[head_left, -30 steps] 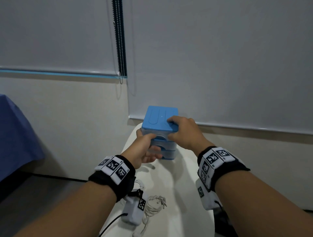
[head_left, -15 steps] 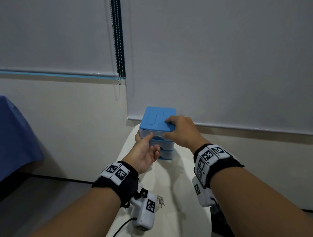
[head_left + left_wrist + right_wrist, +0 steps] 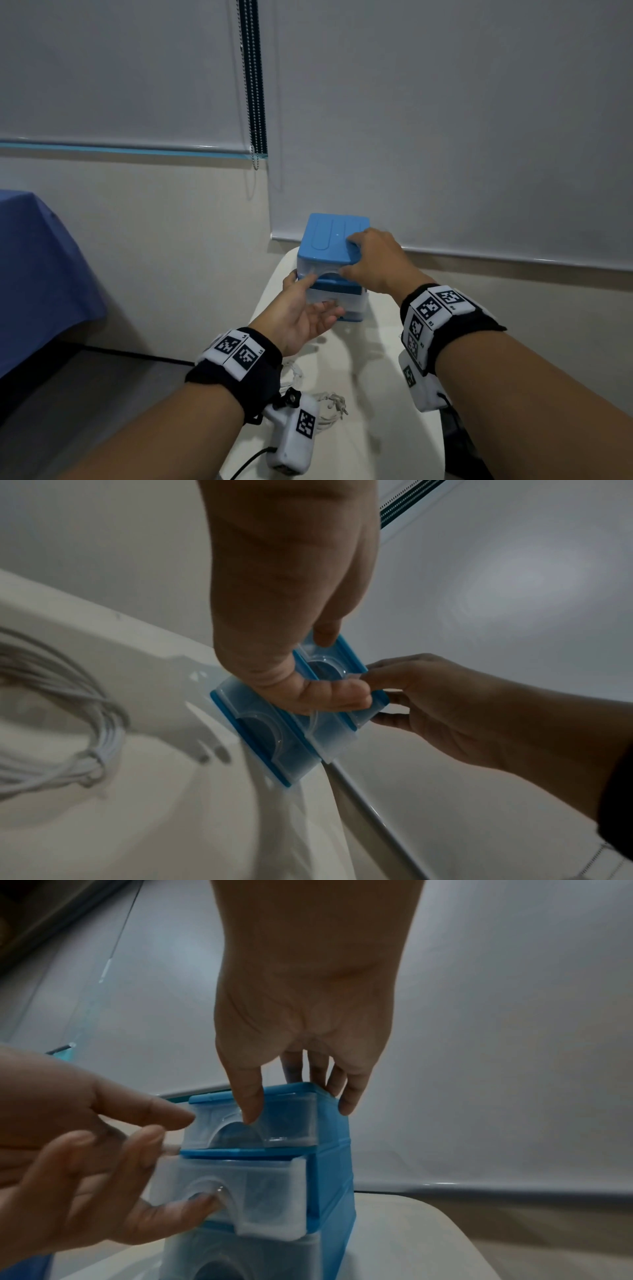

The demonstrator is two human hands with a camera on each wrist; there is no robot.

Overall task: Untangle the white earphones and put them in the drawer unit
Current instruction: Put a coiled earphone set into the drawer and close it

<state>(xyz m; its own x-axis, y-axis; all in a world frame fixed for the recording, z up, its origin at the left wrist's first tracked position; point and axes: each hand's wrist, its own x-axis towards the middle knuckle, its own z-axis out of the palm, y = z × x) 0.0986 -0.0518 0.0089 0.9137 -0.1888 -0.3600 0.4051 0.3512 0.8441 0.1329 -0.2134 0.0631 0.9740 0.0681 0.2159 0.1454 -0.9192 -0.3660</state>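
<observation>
Worktop [image 3: 376,428], white, narrow, carries everything. Drawer unit [image 3: 329,240], blue frame with clear drawers, sits at its 12 o'clock end, near the edge by the wall.

Right hand [image 3: 373,263] clamps the unit's top, fingers over the lid, thumb on the top drawer front.

Left hand [image 3: 301,315] at the middle drawer [image 3: 236,1191], which stands partly out; fingers loosely extended, one fingertip hooked in the pull recess, not a full grasp.

White earphones [image 3: 329,407] lie bundled at 6 o'clock, near the left wrist, apparently not yet untangled.

Risks, as judged:
- Light unit could tip or slide toward the puller if the right hand eases off.
- Drawer may come right out on a hard tug.
- Wrist gear could snag the cord and drag it off the worktop.
</observation>
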